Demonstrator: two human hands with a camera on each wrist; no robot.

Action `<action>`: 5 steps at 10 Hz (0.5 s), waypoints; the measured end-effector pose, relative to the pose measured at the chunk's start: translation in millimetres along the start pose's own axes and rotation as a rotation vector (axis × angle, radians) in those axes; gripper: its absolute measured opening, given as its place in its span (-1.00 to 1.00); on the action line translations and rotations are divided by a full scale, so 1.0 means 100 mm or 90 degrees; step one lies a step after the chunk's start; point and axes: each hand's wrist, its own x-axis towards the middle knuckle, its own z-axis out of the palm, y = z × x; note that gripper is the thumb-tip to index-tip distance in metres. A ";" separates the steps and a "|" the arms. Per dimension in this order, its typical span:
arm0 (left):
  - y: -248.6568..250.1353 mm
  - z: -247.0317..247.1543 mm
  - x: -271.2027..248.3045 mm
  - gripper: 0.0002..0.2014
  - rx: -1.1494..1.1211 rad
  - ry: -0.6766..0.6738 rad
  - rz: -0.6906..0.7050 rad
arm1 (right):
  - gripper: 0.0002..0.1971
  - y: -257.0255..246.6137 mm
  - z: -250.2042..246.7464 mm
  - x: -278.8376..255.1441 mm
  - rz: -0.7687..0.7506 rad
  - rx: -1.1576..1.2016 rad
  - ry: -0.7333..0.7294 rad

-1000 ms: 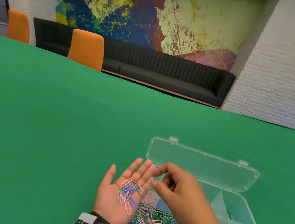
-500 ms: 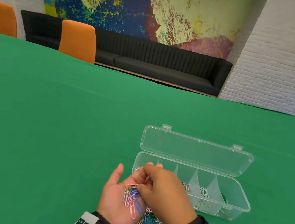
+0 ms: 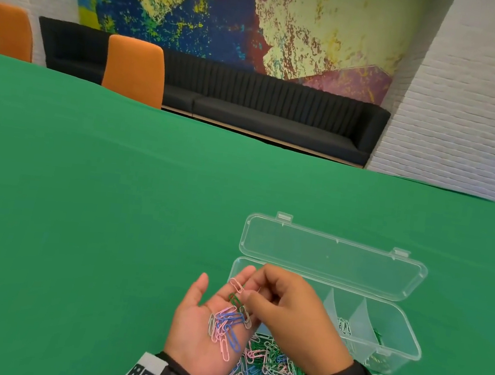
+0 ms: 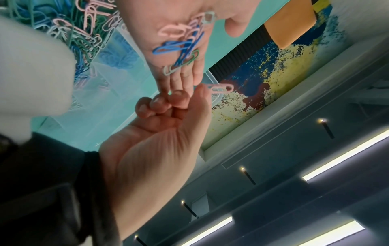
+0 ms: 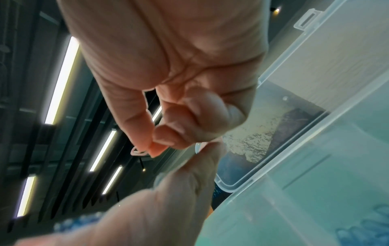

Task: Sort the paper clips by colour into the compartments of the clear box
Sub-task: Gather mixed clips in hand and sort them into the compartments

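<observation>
Paper clips (image 3: 227,328) of mixed colours lie in the flat, upturned left hand (image 3: 207,322); right hand (image 3: 289,320) pinches a pink clip (image 3: 236,285) above it, beside the clear box (image 3: 389,338); more clips lie heaped on the green table (image 3: 96,215).

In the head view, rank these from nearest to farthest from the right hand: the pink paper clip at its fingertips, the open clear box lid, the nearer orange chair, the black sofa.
1. Pink paper clip, pinched at the fingertips of the right hand.
2. Open clear box lid, just beyond the hand.
3. Nearer orange chair, across the table to the left.
4. Black sofa, behind that chair, against the wall.
</observation>
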 end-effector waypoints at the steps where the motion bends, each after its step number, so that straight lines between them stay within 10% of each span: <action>1: 0.07 0.00 0.02 -0.36 -0.028 0.007 0.034 | -0.79 -0.01 -0.08 0.01 0.022 0.085 0.017; 3: 0.46 -0.05 0.04 -0.44 -0.036 -0.025 0.163 | -0.82 0.13 -0.25 0.07 0.043 0.075 0.161; 5: 0.55 -0.15 0.09 -0.25 -0.072 -0.099 0.208 | -0.93 0.18 -0.14 0.10 0.087 0.057 0.100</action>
